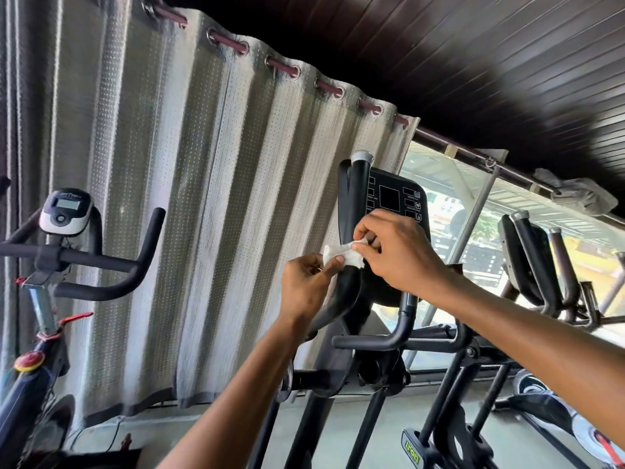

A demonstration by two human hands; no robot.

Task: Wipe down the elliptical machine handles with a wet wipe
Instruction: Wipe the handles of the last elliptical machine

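Left hand (306, 286) and right hand (399, 252) pinch a wet wipe (341, 254) mid-frame, apparently spreading it; next, wrap the elliptical handle (353, 198).

The wet wipe (343, 254) I hold is thin, white, crumpled cloth, soft and matt. The elliptical handle (360, 192) looks matt black and rubbery, with a shiny metal end cap (362, 156). The console (399, 186) is smooth black plastic, and the curtain (203, 198) is dotted, textured cloth.
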